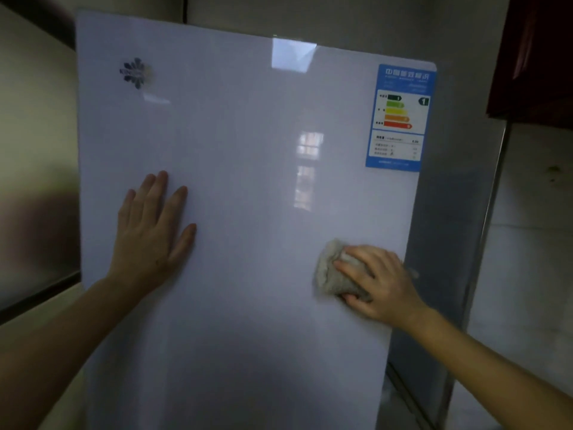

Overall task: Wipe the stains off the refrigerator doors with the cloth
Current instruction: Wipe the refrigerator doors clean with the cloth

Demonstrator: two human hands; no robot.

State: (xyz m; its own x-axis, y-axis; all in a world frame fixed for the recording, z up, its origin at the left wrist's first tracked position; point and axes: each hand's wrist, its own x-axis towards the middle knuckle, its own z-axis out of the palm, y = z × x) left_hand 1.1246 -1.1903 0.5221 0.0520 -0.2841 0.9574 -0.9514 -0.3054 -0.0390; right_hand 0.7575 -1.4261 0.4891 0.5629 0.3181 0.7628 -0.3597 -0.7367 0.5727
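A glossy white refrigerator door (248, 181) fills most of the view. My left hand (152, 231) lies flat on its left half, fingers straight and spread. My right hand (378, 280) presses a bunched grey cloth (328, 271) against the door near its right edge, fingers curled over the cloth. A blue energy label (400, 119) sticks to the upper right corner and a dark snowflake logo (135, 72) sits at the upper left. No distinct stain shows on the door in this dim light.
The fridge's grey side panel (443, 243) runs down the right. A dark red cabinet (536, 57) hangs at the upper right above a pale tiled wall (527, 243). A wall with a dark ledge (37, 293) stands to the left.
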